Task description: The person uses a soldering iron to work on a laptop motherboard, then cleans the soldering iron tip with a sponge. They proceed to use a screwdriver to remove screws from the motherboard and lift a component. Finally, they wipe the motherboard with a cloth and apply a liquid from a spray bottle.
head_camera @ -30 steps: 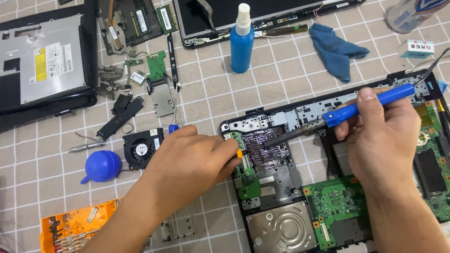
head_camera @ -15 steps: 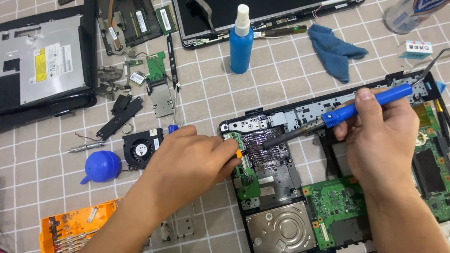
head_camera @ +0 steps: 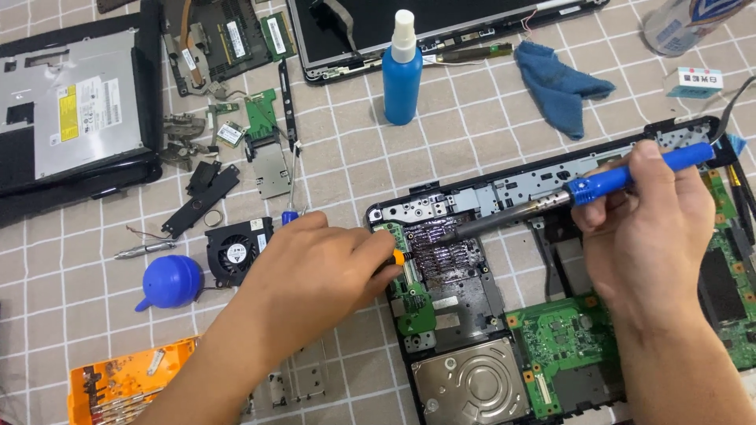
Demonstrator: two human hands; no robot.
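My right hand (head_camera: pixel 654 236) is pinching the blue-handled soldering iron (head_camera: pixel 567 197) over the opened laptop base (head_camera: pixel 504 315), tip near its small green board (head_camera: pixel 411 291), while my left hand (head_camera: pixel 315 275), fingers pressed together, is steadying an orange-tipped tool (head_camera: pixel 398 256) at that board's left edge.

Two bare forearms enter from the bottom edge of the frame, ending in the left hand (head_camera: pixel 315 271) and right hand (head_camera: pixel 650 236). No sleeves, gloves, rings or watch cover them.
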